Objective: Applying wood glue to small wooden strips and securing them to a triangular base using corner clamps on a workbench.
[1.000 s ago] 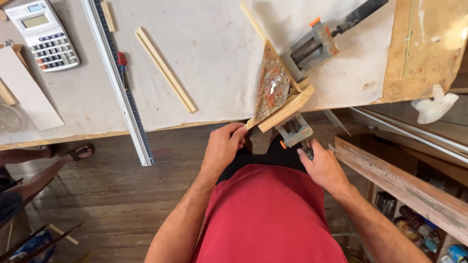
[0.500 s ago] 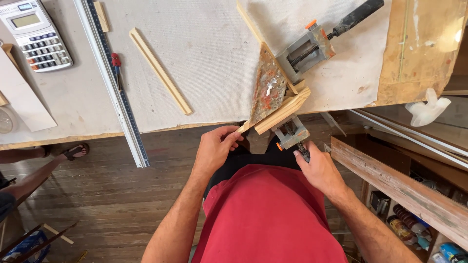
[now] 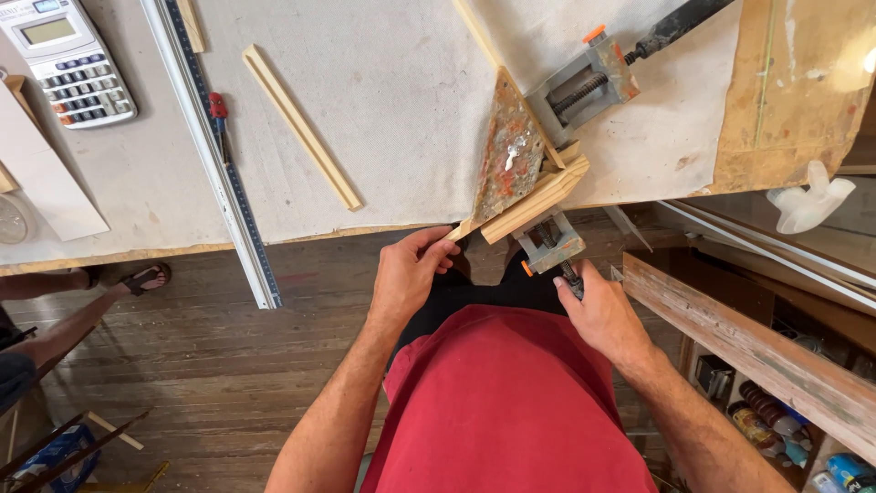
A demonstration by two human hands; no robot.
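Observation:
A grey corner clamp [image 3: 547, 239] with a rusty triangular plate [image 3: 507, 162] sits at the near edge of the workbench [image 3: 392, 100]. It grips a pale wooden strip [image 3: 534, 199] lying across the bench edge. My left hand [image 3: 409, 271] pinches the near end of that strip. My right hand [image 3: 598, 310] is closed around the black handle of the clamp's near screw, just below the bench edge. A second clamp jaw [image 3: 589, 84] with an orange knob and a dark handle points away at the upper right.
A long metal ruler [image 3: 219, 169] overhangs the bench edge on the left, with a red-handled tool [image 3: 219, 114] beside it. A loose wooden strip [image 3: 301, 128] and a calculator [image 3: 68, 59] lie on the bench. Another person's sandalled foot [image 3: 137, 277] is at left. Shelves with cans stand at right.
My view has shifted slightly. Both hands stay at the clamp, the left on the strip's end and the right on the screw handle.

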